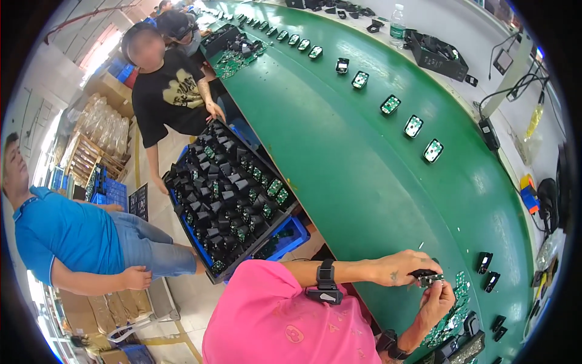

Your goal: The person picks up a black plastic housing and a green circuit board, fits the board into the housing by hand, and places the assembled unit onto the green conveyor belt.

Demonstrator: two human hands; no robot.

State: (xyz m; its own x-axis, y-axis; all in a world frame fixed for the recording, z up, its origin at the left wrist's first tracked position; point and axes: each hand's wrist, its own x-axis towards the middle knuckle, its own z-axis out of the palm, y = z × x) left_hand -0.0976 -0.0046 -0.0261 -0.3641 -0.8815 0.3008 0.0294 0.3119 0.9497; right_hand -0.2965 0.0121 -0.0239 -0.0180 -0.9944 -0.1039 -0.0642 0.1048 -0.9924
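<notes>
fisheye, head-worn | facing down | hands (403, 270) close | bench (339, 164) stretching away

Black bin (445, 65): pale characters marked on the side wall; clear bottle (398, 17): green label (397, 30), print too small to read; co-worker's black T-shirt (151, 91): dark lettering over a cream chest print (185, 89), partly obscured by folds.

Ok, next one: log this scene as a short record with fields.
Left hand: holding a small black piece with green circuitry
Right hand: gripping the same piece
Beside right hand: loose green circuit boards
Surface: green table
Along table: row of small board-bearing black housings
Nearby: person in black T-shirt beside heaped black parts
</notes>
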